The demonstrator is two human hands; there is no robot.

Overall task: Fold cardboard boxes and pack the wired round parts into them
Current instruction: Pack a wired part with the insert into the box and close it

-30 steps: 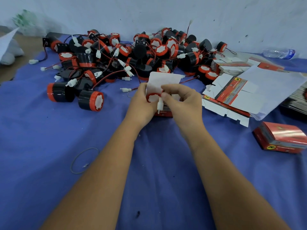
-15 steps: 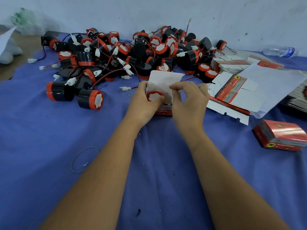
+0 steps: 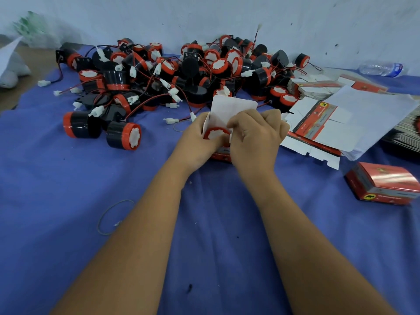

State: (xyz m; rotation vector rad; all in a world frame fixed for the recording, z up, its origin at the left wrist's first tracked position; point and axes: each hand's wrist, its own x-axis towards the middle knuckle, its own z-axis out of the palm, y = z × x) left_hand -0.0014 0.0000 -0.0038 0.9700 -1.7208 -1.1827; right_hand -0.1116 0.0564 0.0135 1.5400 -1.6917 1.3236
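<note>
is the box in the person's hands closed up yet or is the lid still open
Open. The box has its white lid flap standing up, and the round part shows in its mouth between the left hand and right hand.

Blue cloth (image 3: 68,178) meets a scuffed, seemingly white wall (image 3: 204,14).

One view only, head-worn, wide-angle. Looks forward and down along both forearms to the hands (image 3: 231,137), which sit near frame centre. Close range: arms fill the lower half. The blue surface (image 3: 56,189) runs away to a pale wall (image 3: 204,14) at top. Heap of parts (image 3: 181,73) lies beyond the hands, flat boxes (image 3: 336,119) far right. Edges bow and blur, probably lens distortion.
</note>
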